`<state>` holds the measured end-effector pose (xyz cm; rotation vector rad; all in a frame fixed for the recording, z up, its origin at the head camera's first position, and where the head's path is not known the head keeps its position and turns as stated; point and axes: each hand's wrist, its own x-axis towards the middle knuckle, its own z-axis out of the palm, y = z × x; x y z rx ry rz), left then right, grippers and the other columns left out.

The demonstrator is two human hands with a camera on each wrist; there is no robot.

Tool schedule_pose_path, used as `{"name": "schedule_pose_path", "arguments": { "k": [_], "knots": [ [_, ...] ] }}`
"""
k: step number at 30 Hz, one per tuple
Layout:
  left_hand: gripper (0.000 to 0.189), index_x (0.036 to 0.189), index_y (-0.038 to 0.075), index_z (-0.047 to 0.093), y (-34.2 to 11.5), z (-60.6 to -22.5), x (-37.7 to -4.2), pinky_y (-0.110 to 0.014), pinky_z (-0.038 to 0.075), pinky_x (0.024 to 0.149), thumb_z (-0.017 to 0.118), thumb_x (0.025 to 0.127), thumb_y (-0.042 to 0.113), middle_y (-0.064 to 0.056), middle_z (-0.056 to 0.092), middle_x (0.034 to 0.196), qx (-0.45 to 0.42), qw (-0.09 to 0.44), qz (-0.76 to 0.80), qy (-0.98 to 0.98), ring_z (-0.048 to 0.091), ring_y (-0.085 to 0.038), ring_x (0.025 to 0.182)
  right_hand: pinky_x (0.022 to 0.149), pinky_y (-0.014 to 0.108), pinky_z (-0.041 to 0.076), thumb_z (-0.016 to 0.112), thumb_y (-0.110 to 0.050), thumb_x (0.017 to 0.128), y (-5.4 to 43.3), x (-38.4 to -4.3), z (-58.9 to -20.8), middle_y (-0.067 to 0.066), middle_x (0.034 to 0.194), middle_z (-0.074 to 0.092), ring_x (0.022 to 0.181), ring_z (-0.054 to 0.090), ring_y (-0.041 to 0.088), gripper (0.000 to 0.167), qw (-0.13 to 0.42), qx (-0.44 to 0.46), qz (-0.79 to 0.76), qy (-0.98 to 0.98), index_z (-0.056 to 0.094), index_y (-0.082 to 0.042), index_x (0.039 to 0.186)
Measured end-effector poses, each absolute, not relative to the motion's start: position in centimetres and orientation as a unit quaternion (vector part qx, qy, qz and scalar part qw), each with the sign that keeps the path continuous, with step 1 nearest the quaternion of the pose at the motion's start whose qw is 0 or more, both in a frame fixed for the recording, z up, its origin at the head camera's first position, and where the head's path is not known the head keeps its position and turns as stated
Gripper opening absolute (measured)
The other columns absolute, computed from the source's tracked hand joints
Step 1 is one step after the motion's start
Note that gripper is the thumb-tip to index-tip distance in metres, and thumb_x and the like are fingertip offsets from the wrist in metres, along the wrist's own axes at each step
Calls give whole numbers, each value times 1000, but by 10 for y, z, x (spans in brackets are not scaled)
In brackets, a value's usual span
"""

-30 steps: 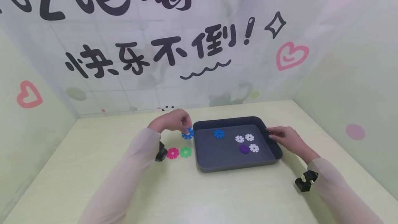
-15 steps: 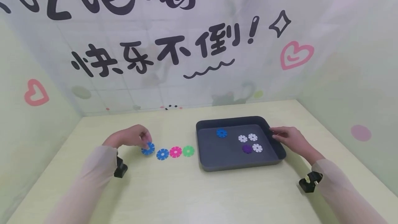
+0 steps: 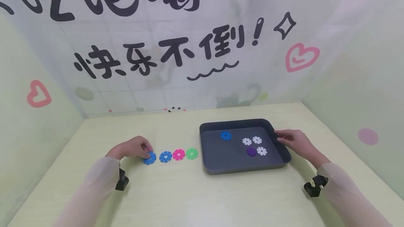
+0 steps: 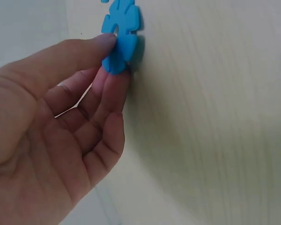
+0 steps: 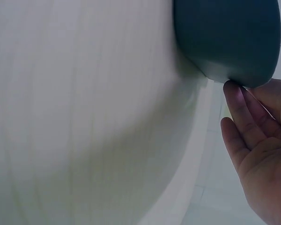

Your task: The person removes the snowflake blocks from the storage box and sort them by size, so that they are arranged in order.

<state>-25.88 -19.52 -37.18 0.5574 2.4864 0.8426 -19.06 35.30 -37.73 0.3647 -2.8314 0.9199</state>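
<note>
My left hand (image 3: 130, 148) pinches a blue snowflake disc (image 3: 151, 160) between thumb and fingers, low over the tabletop at the left end of a row. In the left wrist view the thumb lies across the notched face of this blue disc (image 4: 127, 21). To its right, a second blue disc (image 3: 162, 157), a pink disc (image 3: 175, 155) and a green disc (image 3: 188, 154) lie side by side. My right hand (image 3: 298, 143) holds the right wall of a dark grey tray (image 3: 221, 164). The right wrist view shows fingertips against the tray's outer wall (image 5: 229, 37).
Inside the tray are a blue disc (image 3: 222, 136), a purple disc (image 3: 249, 152) and three white discs, one of them (image 3: 259, 153) beside the purple one. A printed wall sheet (image 3: 142, 90) stands behind the table (image 3: 195, 199).
My left hand has carried the blue disc from the tray's left edge leftward past the row, then lowered it toward the table. The right hand stays on the tray.
</note>
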Motion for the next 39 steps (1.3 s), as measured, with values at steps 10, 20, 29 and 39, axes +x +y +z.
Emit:
{"name": "schedule_pose_path", "arguments": {
  "k": [10,20,29,39],
  "knots": [
    [11,90,0,63,-186,-378,-259,-31,41,67,66,80,1,-4,53,76,197,210,306,908,47,-18,71,70,32,51,62,0,84,356,-190,-377,28,108,59,89,62,37,32,70,122,312,-940,57,12,113],
    [15,97,1,61,-156,-363,-269,-32,42,68,63,84,9,-5,54,79,213,175,314,909,48,-19,73,71,38,51,62,-1,85,359,-189,-378,28,109,59,90,62,37,32,69,112,311,-941,57,12,114],
    [20,102,-3,61,-72,-340,-280,-30,46,74,63,85,7,-5,60,87,304,169,348,871,55,-18,81,70,38,51,61,2,84,359,-189,-381,29,109,58,88,62,37,32,68,113,314,-940,56,13,114],
    [24,105,-5,62,17,-331,-291,-25,47,72,62,83,4,-9,65,93,334,176,366,851,58,-15,80,70,34,51,62,0,85,354,-192,-381,28,109,59,88,63,35,32,73,116,317,-939,57,12,114]
  ]
}}
